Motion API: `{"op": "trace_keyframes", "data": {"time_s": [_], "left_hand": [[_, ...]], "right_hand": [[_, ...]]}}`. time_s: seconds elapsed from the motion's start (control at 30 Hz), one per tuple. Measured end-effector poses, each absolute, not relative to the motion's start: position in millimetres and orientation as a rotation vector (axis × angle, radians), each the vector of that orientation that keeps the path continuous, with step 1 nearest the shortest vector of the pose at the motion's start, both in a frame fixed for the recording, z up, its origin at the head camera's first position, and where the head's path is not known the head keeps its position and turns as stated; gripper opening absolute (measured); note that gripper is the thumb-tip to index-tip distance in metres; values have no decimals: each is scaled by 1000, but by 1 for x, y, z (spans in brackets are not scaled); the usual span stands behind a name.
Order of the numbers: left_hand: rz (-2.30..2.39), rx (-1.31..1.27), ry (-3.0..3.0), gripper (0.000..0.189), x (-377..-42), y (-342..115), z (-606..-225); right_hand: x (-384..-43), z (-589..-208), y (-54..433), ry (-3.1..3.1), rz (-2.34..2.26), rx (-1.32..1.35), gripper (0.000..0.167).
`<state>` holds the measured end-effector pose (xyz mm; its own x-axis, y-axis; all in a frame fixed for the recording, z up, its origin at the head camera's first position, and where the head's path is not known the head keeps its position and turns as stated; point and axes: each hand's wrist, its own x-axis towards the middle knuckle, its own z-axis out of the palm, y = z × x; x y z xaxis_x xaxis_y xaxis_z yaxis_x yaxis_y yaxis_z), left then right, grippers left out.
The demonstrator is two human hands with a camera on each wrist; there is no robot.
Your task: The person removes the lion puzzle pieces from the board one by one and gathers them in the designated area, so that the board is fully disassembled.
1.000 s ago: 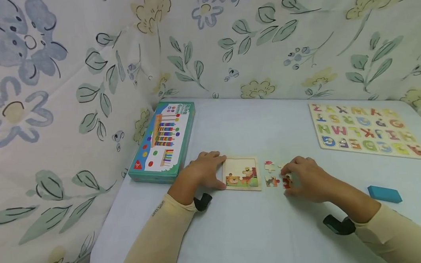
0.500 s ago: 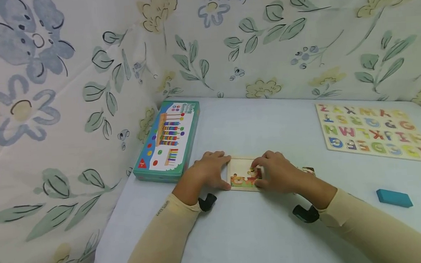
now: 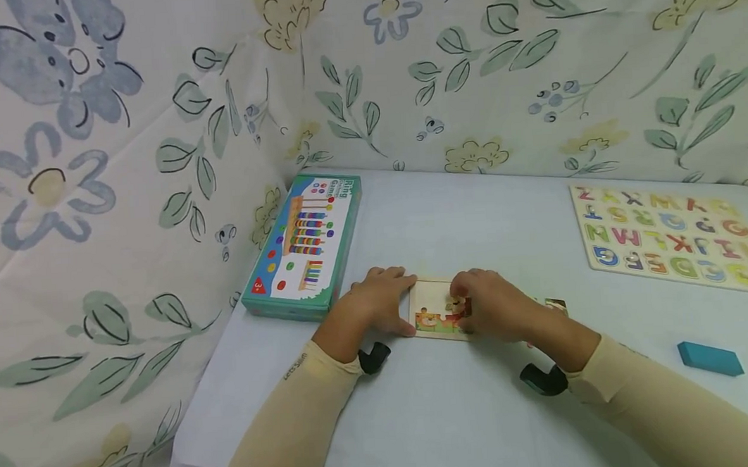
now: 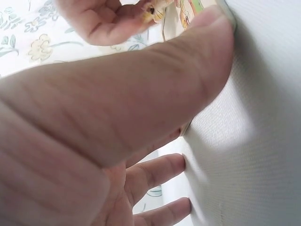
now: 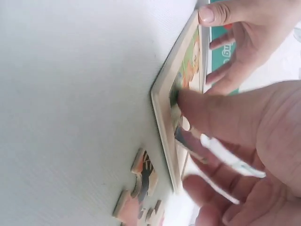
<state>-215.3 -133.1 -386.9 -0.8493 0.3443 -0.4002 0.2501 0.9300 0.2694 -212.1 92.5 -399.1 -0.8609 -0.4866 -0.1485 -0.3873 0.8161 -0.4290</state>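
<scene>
A small wooden jigsaw tray (image 3: pixel 433 294) lies on the white table, with animal-picture pieces fitted along its lower part. My left hand (image 3: pixel 380 300) rests at the tray's left side, thumb at the near corner and fingers spread toward the far one. Over the tray's right side, my right hand (image 3: pixel 488 305) pinches a jigsaw piece (image 4: pixel 159 8) between thumb and fingers. In the right wrist view the thumb reaches over the tray's rim; part of the piece is hidden. Loose jigsaw pieces (image 5: pixel 146 174) lie just right of the tray, mostly covered by the right forearm in the head view.
A boxed ring game (image 3: pixel 305 248) lies at the left, beside the left hand. At the back right is a wooden alphabet board (image 3: pixel 675 235). A blue block (image 3: pixel 710 358) sits right of the right forearm. Floral cloth (image 3: pixel 404 84) hangs behind and to the left.
My right hand has moved left from the loose pieces to the tray, bringing a jigsaw piece. The left hand has stayed at the tray's left side. The head view has shifted slightly.
</scene>
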Motion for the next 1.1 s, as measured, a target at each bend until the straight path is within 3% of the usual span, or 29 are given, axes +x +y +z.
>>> {"op": "trace_keyframes", "data": {"time_s": [0.13, 0.57, 1.1], "left_hand": [[280, 423, 2636, 92, -215, -132, -387], [267, 420, 2646, 93, -216, -131, -391], [312, 439, 2638, 93, -216, -134, -391]], "right_hand": [[-209, -397, 95, 2744, -677, -694, 22], [-199, -384, 116, 2811, -797, -713, 17], [-175, -383, 225, 2735, -707, -485, 19]]}}
